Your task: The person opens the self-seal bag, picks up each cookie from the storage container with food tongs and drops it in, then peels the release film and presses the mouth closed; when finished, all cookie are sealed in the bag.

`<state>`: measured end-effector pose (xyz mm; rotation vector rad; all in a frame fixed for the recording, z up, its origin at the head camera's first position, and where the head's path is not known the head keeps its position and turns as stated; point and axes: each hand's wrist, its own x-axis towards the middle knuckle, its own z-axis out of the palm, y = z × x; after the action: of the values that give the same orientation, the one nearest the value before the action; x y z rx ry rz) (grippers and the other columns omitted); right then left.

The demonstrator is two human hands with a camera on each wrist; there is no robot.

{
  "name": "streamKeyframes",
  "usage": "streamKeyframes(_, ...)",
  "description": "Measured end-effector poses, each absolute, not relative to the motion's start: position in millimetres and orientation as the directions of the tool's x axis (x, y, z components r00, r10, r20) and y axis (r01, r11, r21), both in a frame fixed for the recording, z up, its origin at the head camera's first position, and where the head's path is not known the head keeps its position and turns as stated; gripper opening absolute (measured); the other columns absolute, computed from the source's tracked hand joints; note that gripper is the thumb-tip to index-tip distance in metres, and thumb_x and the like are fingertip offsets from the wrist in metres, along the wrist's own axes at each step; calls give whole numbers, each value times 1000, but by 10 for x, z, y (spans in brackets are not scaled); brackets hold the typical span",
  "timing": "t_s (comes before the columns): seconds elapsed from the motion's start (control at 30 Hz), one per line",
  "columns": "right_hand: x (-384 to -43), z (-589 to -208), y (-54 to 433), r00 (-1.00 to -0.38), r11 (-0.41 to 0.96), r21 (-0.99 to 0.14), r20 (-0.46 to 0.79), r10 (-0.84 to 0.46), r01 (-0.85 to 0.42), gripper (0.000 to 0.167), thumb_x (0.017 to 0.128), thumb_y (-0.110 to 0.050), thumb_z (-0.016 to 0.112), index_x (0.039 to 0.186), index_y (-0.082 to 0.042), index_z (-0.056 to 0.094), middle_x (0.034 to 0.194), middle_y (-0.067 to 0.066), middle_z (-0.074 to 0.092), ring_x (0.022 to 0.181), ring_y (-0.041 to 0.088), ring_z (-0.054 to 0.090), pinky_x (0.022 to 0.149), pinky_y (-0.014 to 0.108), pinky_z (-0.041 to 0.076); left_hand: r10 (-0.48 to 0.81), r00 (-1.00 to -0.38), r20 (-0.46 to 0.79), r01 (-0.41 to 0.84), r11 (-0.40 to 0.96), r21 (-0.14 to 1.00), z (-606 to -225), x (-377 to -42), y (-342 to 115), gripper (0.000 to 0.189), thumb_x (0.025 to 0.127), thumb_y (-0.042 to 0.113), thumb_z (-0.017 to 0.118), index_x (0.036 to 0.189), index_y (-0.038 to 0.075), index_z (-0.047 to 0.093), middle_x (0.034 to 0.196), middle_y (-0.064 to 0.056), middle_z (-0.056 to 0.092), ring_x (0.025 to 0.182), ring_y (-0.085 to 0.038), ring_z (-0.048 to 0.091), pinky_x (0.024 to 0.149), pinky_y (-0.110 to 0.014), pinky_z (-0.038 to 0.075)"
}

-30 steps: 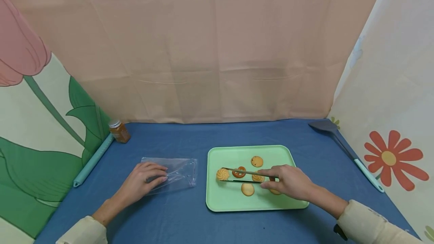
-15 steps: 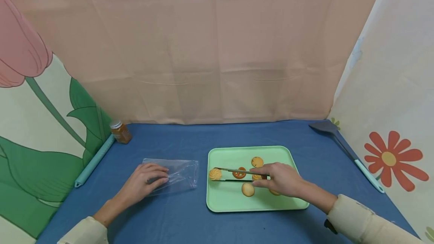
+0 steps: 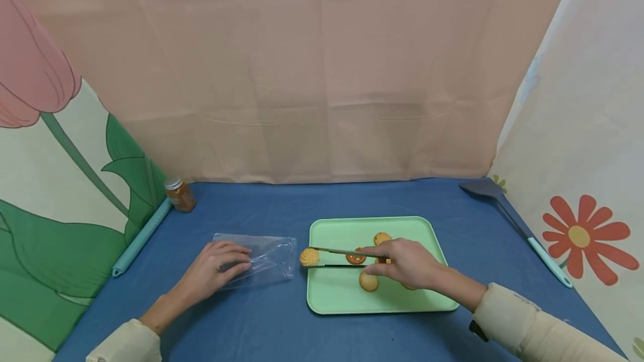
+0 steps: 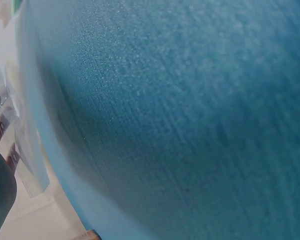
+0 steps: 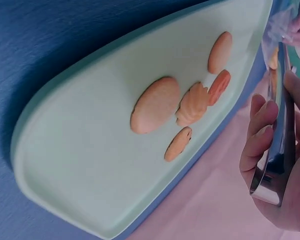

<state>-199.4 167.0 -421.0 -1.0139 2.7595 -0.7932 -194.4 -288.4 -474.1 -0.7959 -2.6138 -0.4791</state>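
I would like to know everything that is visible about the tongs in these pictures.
The tongs look like smooth, shiny metal, with two long, narrow arms joined at a bent rear end. The right hand holds them, and they extend leftward above the pale green tray. Their tips, apart, hold a swirled cookie near the tray's left edge.
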Motion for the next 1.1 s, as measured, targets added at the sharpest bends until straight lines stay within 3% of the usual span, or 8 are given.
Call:
streamKeyframes(0.23,-2024,-4208,1549,-779,663,-474,83,-622,-580,42,92,-48,69,129,-28,70,88,-13,71,59,-3,46,49,20,37,468,-768,437,594,776,213,-4739,-1934,-2884,18,83,22,82,100,27,80,113,9,74,109,-16,63,95,-52,46)
streamKeyframes(0.4,-2054,-4217,1460,-766,650,-469,94,-636,-598,43,92,-48,69,129,-26,70,108,-3,76,76,-2,56,53,19,41,465,-773,431,589,778,219,-4743,-1925,-2886,18,83,22,82,100,27,80,113,9,74,109,-16,63,96,-53,45)
streamKeyframes(0.63,-2104,-4258,1336,-753,640,-470,83,-653,-607,44,91,-47,70,128,-24,71,111,-2,76,73,-5,58,50,19,41,450,-786,424,573,788,226,-4738,-1917,-2872,18,84,25,81,102,25,80,112,10,73,109,-15,64,96,-52,46)
streamKeyframes(0.83,-2114,-4269,1197,-736,632,-461,72,-673,-623,42,92,-43,71,128,-23,71,84,-9,71,55,-4,45,44,19,27,439,-798,413,558,796,232,-4735,-1909,-2862,18,85,26,81,103,24,80,112,12,73,110,-15,63,95,-51,46)
streamKeyframes(1.0,-2105,-4257,1091,-741,641,-467,45,-670,-609,42,92,-42,72,130,-24,70,106,1,77,49,-2,42,42,21,19,438,-797,416,560,793,238,-4735,-1913,-2865,18,85,26,81,103,25,80,112,14,73,110,-14,63,95,-50,46)
streamKeyframes(1.1,-2108,-4251,1026,-743,654,-444,40,-668,-612,42,92,-43,71,130,-25,70,98,-3,76,50,-1,42,42,22,18,438,-797,417,560,795,235,-4734,-1917,-2868,18,85,25,81,103,25,80,111,14,73,110,-14,63,95,-51,46)
